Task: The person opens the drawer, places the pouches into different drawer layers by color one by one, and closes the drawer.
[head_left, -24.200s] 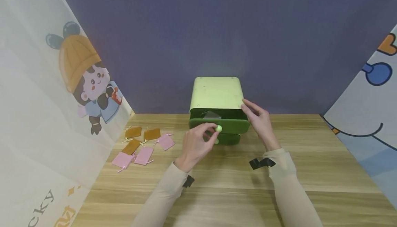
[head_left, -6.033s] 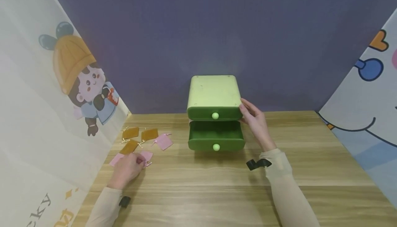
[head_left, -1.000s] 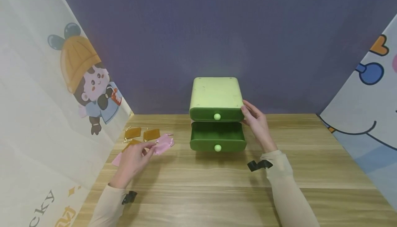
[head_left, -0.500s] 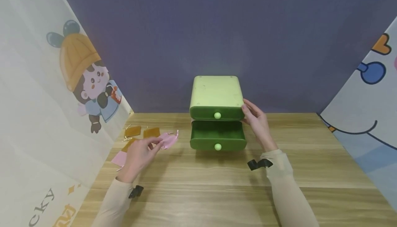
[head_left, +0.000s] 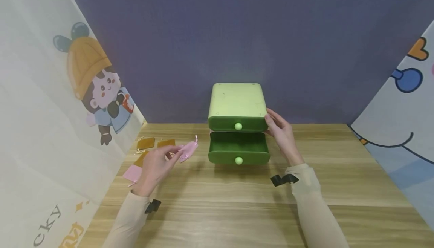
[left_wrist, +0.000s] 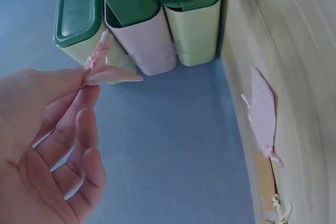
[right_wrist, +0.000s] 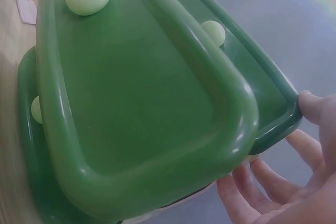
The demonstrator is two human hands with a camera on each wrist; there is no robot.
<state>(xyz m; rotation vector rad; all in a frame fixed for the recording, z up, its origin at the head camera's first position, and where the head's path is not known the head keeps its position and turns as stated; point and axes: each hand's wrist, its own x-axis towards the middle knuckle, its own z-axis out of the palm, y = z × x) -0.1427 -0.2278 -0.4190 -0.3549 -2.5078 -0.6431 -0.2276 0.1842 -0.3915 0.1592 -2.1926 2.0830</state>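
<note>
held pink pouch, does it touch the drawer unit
Apart. The head view shows tabletop between the pouch and the drawer unit's left side; in the left wrist view they only overlap along the line of sight.

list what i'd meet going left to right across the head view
Printed cartoon figure, left hand, the pink pouch it pinches, green drawer unit, right hand, round blue print.

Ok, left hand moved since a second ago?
Yes: in the head view the left hand has shifted right, nearer the open drawer, carrying a pink pouch.
</note>
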